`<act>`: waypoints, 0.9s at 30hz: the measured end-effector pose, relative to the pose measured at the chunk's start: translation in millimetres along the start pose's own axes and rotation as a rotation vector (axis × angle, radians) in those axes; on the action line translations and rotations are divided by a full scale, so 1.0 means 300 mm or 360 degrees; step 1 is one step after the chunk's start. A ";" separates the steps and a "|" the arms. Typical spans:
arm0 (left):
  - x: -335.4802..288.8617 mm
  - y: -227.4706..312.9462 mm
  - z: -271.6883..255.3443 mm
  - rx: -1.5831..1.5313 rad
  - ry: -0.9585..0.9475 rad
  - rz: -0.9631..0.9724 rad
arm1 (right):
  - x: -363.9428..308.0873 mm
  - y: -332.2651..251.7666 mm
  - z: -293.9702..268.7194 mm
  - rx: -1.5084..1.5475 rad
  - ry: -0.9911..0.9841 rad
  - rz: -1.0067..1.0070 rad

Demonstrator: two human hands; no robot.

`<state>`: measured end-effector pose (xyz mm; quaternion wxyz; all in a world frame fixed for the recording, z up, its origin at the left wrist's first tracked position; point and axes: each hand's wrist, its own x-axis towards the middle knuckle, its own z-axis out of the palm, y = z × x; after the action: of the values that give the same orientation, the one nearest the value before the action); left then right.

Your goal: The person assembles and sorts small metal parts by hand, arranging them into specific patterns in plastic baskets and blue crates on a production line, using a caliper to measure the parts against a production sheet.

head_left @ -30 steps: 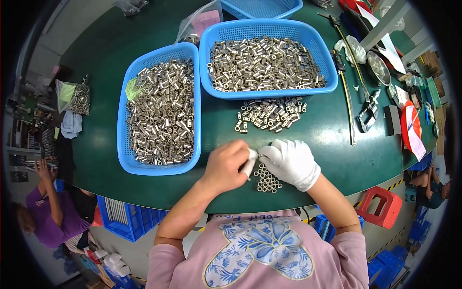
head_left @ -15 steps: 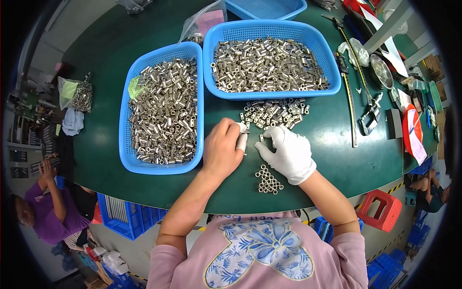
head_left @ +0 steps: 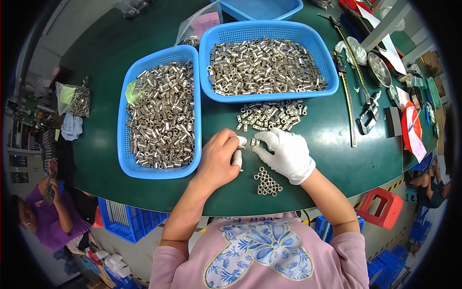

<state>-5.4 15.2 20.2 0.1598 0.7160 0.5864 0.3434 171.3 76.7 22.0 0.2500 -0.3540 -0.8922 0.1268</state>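
Note:
My right hand [head_left: 287,156], in a white glove, pinches two small silvery metal sleeves [head_left: 255,142] with holes in their sides between thumb and fingertips. Just left of them is my left hand [head_left: 219,159], bare except for white covers on the thumb and index finger. Its thumb and index tips stand apart, and I see nothing between them; the other fingers are curled. A loose pile of the same sleeves [head_left: 272,115] lies beyond both hands. Nearer me, below the right hand, several sleeves standing on end form a tight cluster [head_left: 267,182].
Two blue baskets full of metal sleeves, one at left [head_left: 123,144] and one at the back [head_left: 269,98], border the hands. Calipers [head_left: 349,106] and a micrometer [head_left: 369,118] lie to the right. A bagged batch [head_left: 79,102] is far left. People sit at both sides.
My left hand has drawn back toward me and its thumb and index tips have parted. A second sleeve now sits beside the one at my right fingertips. The view has shifted slightly.

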 end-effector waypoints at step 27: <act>0.021 -0.021 0.025 -0.0116 -0.0125 0.0085 | -0.033 0.030 0.011 0.0124 -0.0075 -0.0144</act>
<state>-4.4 24.0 12.9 0.1995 0.7381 0.5474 0.3403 180.9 75.9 12.2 0.2482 -0.3003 -0.9073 0.1584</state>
